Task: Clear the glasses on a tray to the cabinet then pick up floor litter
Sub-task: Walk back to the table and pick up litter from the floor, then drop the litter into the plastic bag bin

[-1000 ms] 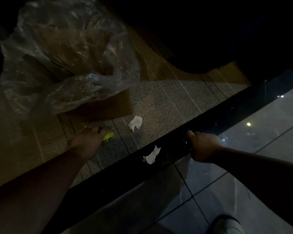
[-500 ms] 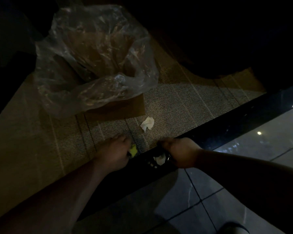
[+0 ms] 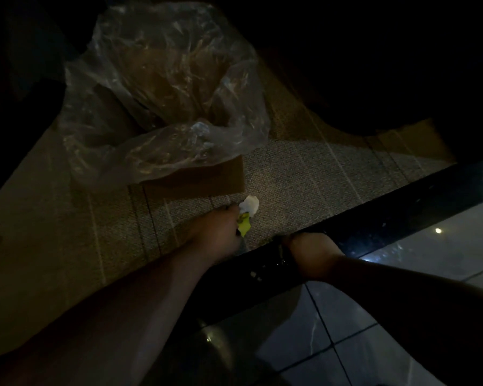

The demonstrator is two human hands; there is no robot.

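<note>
Left hand (image 3: 218, 232) curled around yellow-green scrap (image 3: 244, 225), fingertips touching crumpled white tissue (image 3: 250, 204) on woven carpet (image 3: 304, 174), just beside cardboard box (image 3: 195, 182) lined with clear plastic bag (image 3: 156, 87). Right hand (image 3: 310, 253) fisted over black floor strip (image 3: 374, 218); contents not visible.
</note>
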